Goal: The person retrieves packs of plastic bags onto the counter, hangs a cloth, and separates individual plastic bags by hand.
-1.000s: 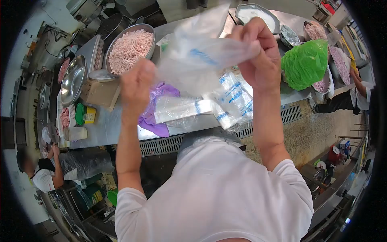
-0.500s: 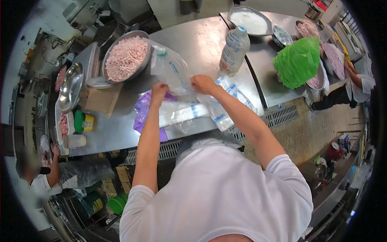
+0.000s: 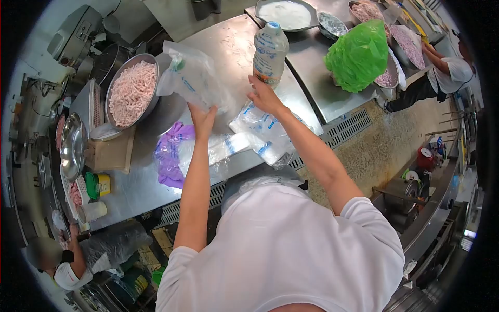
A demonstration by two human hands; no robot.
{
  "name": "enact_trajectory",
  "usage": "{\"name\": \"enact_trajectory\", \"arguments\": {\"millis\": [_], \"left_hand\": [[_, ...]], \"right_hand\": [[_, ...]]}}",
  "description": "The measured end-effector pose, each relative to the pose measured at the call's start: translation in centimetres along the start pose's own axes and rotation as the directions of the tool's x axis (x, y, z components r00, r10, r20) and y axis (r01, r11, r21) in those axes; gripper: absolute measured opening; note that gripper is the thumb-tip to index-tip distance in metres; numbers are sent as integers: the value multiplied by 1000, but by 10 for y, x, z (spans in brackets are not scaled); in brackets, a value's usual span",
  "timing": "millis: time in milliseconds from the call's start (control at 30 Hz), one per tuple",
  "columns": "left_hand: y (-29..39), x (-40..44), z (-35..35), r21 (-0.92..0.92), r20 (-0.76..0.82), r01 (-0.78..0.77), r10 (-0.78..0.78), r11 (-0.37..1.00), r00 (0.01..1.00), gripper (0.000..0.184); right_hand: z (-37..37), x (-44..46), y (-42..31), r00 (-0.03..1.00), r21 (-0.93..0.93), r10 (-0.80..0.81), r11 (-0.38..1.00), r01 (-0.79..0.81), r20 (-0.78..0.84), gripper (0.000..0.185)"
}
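Observation:
My left hand reaches up to the lower edge of a puffed clear plastic bag with blue print. Its thumb and fingers are spread apart at the bag; some fingertips are hard to make out. My right hand is off the bag, fingers loosely apart, just below a large plastic bottle with a blue cap. Beneath my forearms lie packs of clear printed bags and a crumpled purple plastic bag.
A metal bowl of pale meat strips stands left. A white powder tray and a green plastic bag are at right. One co-worker stands far right; another co-worker's arm shows lower left. The steel table ends near my body.
My right hand has let go of the clear bag and moved toward the bottle, its fingers opening. My left hand has risen to the bag's edge and spread. The view has shifted.

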State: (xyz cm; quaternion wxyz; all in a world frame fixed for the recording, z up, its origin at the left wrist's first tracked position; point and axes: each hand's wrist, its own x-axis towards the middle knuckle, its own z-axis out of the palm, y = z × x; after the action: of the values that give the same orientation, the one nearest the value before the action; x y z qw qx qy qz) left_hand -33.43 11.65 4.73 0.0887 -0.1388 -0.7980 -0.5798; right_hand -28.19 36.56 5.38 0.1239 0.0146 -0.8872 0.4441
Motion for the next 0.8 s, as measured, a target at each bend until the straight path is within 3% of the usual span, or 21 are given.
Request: {"name": "enact_trajectory", "arguments": {"millis": [100, 200, 233, 267, 300, 367, 433, 467, 533, 567, 633, 733, 800], "left_hand": [[-1, 4, 1, 118, 20, 7, -9, 993, 1000, 91], [1, 9, -1, 130, 45, 3, -9, 991, 999, 90], [-6, 9, -4, 105, 62, 5, -11, 994, 998, 91], [-13, 7, -7, 82, 82, 12, -18, 997, 996, 91], [-15, 6, -12, 74, 125, 1, -10, 997, 992, 92], [-13, 7, -18, 55, 211, -18, 6, 998, 977, 93], [7, -12, -15, 56, -30, 12, -10, 998, 1000, 78], [20, -23, -15, 57, -149, 24, -16, 998, 989, 71], [31, -50, -26, 203, -82, 160, -146, 966, 986, 52], [37, -65, -31, 274, -57, 222, -214, 936, 975, 43], [64, -97, -26, 247, 119, 329, -365, 911, 923, 21], [63, -128, -11, 412, 269, -89, -28, 907, 963, 17], [65, -128, -8, 489, 256, -128, -1, 863, 967, 13]], "right_hand": [[-39, -7, -32, 929, 131, 331, 926, -354, 168, 56], [-49, -22, -31, 778, 303, 589, 799, -520, -219, 60], [-45, -23, -31, 745, 172, 475, 876, -450, -469, 69], [-42, -19, -30, 754, 52, 313, 936, -349, -577, 67], [-42, -10, -32, 742, -80, 139, 964, -252, -656, 65], [-48, 5, -32, 744, -128, -11, 987, -100, -668, 64], [-58, 20, -32, 813, 66, 29, 998, 12, -582, 65], [-65, 21, -33, 838, 124, 130, 989, -76, -530, 71], [-82, 23, -29, 850, 219, 323, 943, -251, -416, 83], [-82, 20, -14, 835, 130, 257, 966, -221, -486, 85], [-90, 17, 13, 794, 159, 206, 977, -140, -572, 83], [-114, 4, 18, 743, 62, 169, 984, -170, -648, 83], [-130, 5, 24, 698, -42, 106, 981, -192, -708, 84]]}}
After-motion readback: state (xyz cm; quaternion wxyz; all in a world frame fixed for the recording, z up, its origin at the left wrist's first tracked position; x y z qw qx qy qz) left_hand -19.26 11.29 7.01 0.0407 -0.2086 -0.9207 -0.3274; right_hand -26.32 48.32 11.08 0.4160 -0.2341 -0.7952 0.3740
